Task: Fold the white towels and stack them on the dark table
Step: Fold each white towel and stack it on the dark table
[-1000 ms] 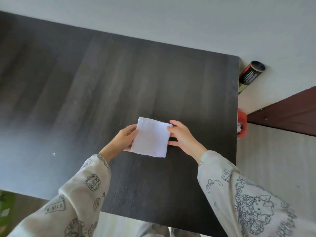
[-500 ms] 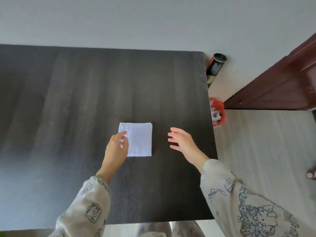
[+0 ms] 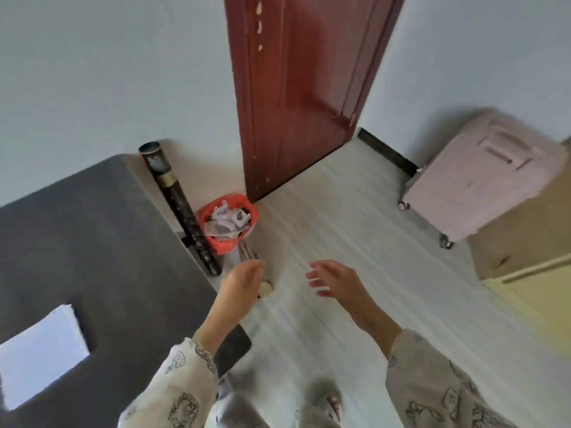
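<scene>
Head view: the folded white cloth towel (image 3: 41,355), a flat square, lies on the dark wood-grain table (image 3: 102,242) near its near edge, towards the left of the picture, with neither hand on it. Both hands are off the table, over the pale striped floor (image 3: 355,211) past the table's right edge. The left hand (image 3: 242,284) has its fingers loosely bent and grips nothing; the right hand (image 3: 335,281) has its fingers spread apart and is likewise empty. Patterned cream sleeves (image 3: 448,390) cover both forearms. The picture is smeared, so fine finger detail is uncertain.

Beside the table's right edge a tall black cardboard tube (image 3: 179,208) leans against the wall, with an orange plastic waste bin (image 3: 228,222) full of crumpled paper next to it. A dark red wooden door (image 3: 306,88) stands behind, and a pale pink wheeled suitcase (image 3: 475,177) is on the floor to the right.

The step appears to be fetching another towel, though none is in sight here. To do it well, take the next one by two corners so it hangs flat, bring it back over the table, fold it to the same square, and lay it edge to edge on the towel already there so the stack stays even.
</scene>
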Demonstrator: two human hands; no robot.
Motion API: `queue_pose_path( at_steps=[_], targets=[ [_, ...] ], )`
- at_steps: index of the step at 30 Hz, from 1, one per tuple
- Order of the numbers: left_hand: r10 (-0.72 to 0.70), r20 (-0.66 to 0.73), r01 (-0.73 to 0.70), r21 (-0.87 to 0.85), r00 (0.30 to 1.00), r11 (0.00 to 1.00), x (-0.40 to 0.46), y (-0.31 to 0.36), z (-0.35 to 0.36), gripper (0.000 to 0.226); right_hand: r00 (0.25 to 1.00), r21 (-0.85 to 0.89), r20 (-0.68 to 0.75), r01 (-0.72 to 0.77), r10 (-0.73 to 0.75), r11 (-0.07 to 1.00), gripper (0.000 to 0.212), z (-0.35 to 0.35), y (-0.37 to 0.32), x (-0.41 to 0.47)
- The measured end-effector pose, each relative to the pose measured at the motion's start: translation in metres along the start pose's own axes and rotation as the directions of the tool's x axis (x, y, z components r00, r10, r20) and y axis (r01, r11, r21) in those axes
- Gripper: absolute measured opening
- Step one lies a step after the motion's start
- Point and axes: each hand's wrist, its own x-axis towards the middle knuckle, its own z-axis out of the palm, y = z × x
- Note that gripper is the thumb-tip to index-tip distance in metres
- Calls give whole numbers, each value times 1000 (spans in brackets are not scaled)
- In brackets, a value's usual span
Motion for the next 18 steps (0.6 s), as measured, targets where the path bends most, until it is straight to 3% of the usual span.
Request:
queue_pose_path(
  at_steps=[4, 8, 18],
  targets=[
    [159, 129, -163, 20, 979, 986, 11, 81, 98, 18, 981, 108, -195, 14, 8, 994, 18, -130, 35, -37],
    [305, 297, -317, -9, 905, 948, 9, 163, 193, 17, 924, 246, -374, 14, 82, 969, 19, -237, 69, -76],
    [424, 610, -483, -76, 669, 872, 38, 328, 418, 17, 719, 433, -654, 99, 237, 896, 20, -458, 146, -117]
  ],
)
